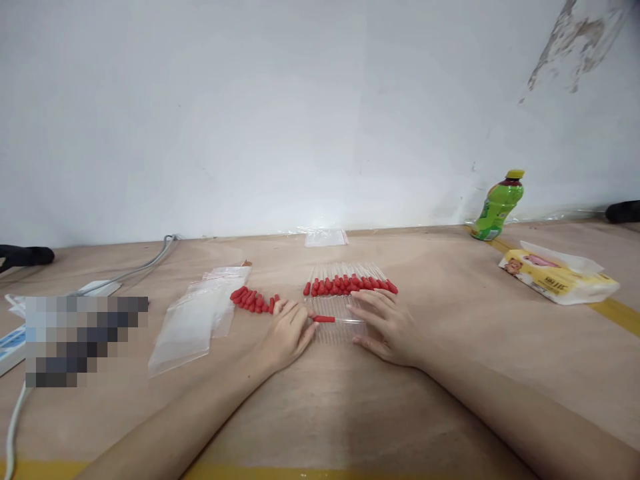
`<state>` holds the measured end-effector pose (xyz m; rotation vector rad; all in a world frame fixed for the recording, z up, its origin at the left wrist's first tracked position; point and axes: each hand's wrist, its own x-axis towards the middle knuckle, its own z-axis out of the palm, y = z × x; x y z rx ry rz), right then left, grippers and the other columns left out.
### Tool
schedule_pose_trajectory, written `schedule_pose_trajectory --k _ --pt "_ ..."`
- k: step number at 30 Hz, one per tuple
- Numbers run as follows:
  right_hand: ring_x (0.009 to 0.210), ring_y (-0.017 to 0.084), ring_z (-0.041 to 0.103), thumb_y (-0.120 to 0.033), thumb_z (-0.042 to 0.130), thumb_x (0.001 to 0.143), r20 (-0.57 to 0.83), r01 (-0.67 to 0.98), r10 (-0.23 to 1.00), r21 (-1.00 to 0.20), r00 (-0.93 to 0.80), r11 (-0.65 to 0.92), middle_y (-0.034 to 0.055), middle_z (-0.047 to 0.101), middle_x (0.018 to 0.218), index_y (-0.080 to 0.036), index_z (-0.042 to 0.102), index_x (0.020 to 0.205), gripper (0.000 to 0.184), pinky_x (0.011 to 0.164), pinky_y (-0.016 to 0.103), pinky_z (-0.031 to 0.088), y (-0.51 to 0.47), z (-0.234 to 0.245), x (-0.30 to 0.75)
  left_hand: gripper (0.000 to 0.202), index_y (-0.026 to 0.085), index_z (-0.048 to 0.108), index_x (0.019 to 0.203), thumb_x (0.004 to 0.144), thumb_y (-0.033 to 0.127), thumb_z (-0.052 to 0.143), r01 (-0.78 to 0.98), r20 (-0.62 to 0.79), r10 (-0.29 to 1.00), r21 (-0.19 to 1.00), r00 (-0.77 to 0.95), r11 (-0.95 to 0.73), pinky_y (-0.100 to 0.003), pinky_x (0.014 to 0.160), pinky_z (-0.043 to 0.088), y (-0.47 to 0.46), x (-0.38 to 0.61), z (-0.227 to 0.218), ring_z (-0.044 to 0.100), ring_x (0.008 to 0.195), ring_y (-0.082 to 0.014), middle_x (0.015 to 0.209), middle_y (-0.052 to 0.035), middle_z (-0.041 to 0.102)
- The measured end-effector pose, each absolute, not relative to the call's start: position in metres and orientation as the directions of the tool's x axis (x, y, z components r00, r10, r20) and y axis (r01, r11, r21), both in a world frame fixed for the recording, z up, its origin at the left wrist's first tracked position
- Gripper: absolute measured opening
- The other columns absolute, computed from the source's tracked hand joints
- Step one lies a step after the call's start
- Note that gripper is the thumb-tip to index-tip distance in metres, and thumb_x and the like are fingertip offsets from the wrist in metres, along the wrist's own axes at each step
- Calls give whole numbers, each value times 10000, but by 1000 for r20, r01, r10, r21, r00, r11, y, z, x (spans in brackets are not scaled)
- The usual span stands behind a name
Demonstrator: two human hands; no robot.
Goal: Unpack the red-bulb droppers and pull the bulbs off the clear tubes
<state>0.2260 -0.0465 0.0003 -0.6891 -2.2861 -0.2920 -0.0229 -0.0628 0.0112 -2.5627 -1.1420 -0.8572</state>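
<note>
My left hand (291, 331) is closed, with thumb and fingertips pinching a red rubber bulb (325, 319). A thin clear glass tube runs right from the bulb's end towards my right hand (393, 325). That hand rests open, its fingers and thumb apart around the tube's far end and over a row of bare clear tubes (327, 335). Just beyond lie finished-looking droppers (345, 283), side by side, red bulbs towards me and clear stems pointing away. Loose red rubber bulbs (253, 300) form a curved cluster left of my left hand.
Clear plastic zip bags (187, 323) lie at the left, and a small bag (326, 238) by the wall. A green bottle (497, 208) and a yellow tissue pack (557, 277) stand at the right. A grey cable (145, 265) and power strip (13, 347) are far left.
</note>
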Motion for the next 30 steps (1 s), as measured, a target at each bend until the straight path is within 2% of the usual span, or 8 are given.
schedule_pose_trajectory --k 5,8,11,16,20,24,30 --pt "1080 211 486 -306 511 828 691 550 395 4 -605 835 75 568 1149 -207 602 1003 221 932 429 353 -49 -2 213 68 169 494 877 839 197 445 690 599 577 56 555 -722 -350 753 365 -67 -22 14 529 805 -178 835 -45 615" --pt "1032 189 506 -257 484 847 689 543 402 -15 -603 840 41 623 1043 -209 628 914 166 932 409 346 -49 -3 209 201 164 502 1013 826 232 478 683 612 569 62 550 -727 -372 835 381 -67 -19 16 523 964 -202 1001 -79 611" --pt "1012 190 509 -269 483 850 684 538 411 -31 -603 842 36 635 1018 -211 629 931 176 928 409 342 -49 -3 206 354 170 483 1143 814 293 523 648 602 511 -14 614 -761 -411 950 338 -65 -13 15 456 1124 -225 1173 -91 555" --pt "977 181 521 -291 480 853 663 510 414 -57 -624 858 21 654 970 -225 627 955 191 933 403 328 -52 -1 201 183 182 573 1003 828 195 521 576 652 388 -92 651 -812 -374 978 355 -61 -6 8 552 1013 -161 999 -23 658" --pt "970 176 530 -321 507 841 689 501 403 -66 -602 863 3 671 932 -228 631 940 184 940 391 315 -51 -3 198 154 161 581 965 822 188 531 571 661 385 -81 645 -817 -362 968 382 -63 -5 7 575 973 -151 965 -28 668" --pt "927 157 559 -250 493 852 714 479 367 -50 -596 876 -7 689 861 -218 632 871 144 926 381 312 -52 -3 196 112 160 587 898 825 222 529 552 641 385 -73 664 -830 -360 963 399 -64 -5 8 581 971 -152 959 -37 667" --pt "791 117 602 -178 472 853 737 429 306 -24 -603 903 -6 686 771 -190 598 800 137 907 370 323 -57 1 196 116 147 579 909 835 189 501 525 625 370 -75 688 -848 -380 991 372 -66 -6 9 590 960 -156 929 -47 671"
